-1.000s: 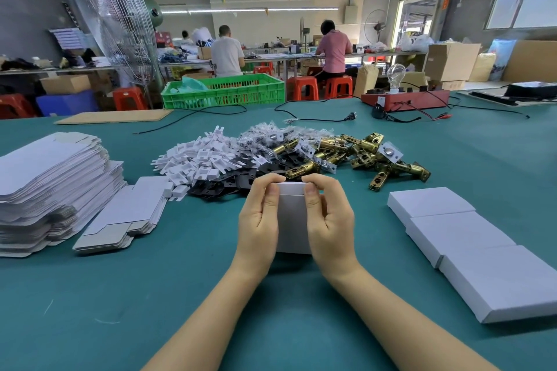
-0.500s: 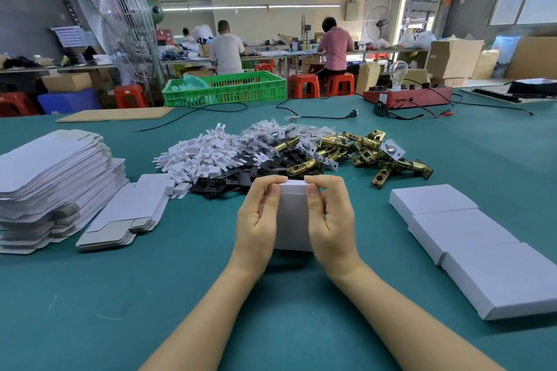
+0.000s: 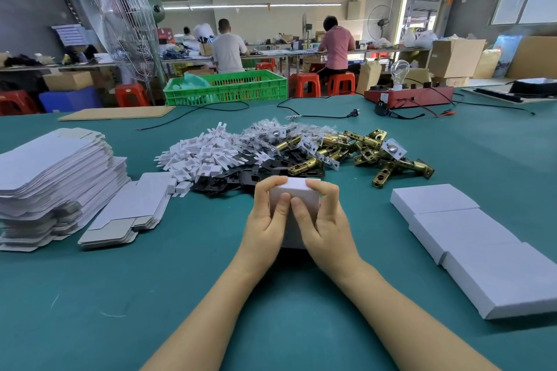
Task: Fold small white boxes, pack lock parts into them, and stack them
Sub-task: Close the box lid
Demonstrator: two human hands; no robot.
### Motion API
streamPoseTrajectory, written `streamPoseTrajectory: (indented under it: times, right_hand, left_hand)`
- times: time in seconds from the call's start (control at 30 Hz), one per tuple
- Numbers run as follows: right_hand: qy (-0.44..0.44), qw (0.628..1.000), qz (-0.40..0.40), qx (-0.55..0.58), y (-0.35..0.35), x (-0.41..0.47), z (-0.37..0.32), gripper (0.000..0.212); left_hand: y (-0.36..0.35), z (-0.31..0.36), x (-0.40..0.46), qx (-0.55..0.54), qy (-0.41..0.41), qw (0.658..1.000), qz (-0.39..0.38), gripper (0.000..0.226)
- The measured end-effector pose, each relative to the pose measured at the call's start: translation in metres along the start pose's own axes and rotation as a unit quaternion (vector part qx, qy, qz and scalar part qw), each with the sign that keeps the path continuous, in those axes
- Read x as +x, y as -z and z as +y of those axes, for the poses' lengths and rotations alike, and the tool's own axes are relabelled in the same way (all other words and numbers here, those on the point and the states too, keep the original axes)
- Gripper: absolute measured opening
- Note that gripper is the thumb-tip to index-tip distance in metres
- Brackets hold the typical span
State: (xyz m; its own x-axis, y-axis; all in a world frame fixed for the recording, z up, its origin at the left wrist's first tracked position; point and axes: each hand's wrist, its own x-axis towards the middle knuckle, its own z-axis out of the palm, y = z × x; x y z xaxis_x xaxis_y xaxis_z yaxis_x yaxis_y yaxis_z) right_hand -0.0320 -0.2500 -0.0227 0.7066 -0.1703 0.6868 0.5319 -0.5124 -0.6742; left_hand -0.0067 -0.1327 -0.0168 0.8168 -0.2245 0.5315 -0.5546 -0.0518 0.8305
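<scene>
Left hand (image 3: 266, 220) and right hand (image 3: 324, 221) are both grasping a small white cardboard box (image 3: 297, 190), standing at the centre of the green felt table (image 3: 150, 295), thumbs meeting on its near face. Brass lock latches (image 3: 361, 150) are lying just beyond; three closed white boxes (image 3: 470, 238) are sitting at right.

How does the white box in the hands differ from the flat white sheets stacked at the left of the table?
The white box is folded up into a closed block; the flat sheets are still unfolded blanks. The box is a single piece, gripped by the left hand and the right hand; the sheets lie untouched in a tall pile. The box stands in front of the person; the pile sits far left. Both are white card.
</scene>
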Motion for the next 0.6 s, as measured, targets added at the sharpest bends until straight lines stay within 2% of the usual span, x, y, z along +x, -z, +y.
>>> streamPoseTrajectory:
  times: [0.07,0.13,0.2,0.27,0.37,0.4,0.5,0.6]
  right_hand:
    - [-0.049,0.998,-0.042,0.019,0.001,0.0,0.001,0.034]
    - [-0.066,0.996,-0.047,0.04,0.003,0.003,0.002,0.041]
    - [-0.096,0.993,-0.028,0.067,0.004,0.006,0.003,0.043]
    - [-0.17,0.978,0.009,0.124,0.008,0.01,0.004,0.042]
    - [-0.269,0.94,0.039,0.206,0.013,0.014,0.006,0.032]
    - [-0.289,0.931,0.038,0.218,0.014,0.014,0.007,0.03]
    - [-0.317,0.935,0.009,0.158,0.011,0.015,0.01,0.026]
    - [-0.275,0.961,-0.011,0.024,0.012,0.014,0.01,0.039]
  left_hand:
    - [-0.001,-0.004,0.003,-0.025,0.053,0.998,-0.02,0.03]
    - [0.0,-0.005,0.007,-0.053,0.125,0.99,-0.025,0.04]
    - [0.001,-0.007,0.008,-0.047,0.143,0.988,-0.041,0.03]
    - [0.001,-0.007,0.008,-0.022,0.138,0.989,-0.055,0.019]
    - [0.0,-0.008,0.007,-0.007,0.154,0.987,-0.048,0.025]
    - [0.0,-0.007,0.007,-0.012,0.16,0.986,-0.043,0.021]
    - [0.003,-0.006,0.006,-0.013,0.175,0.984,-0.028,0.021]
    - [0.006,-0.004,0.005,-0.036,0.188,0.982,0.0,0.01]
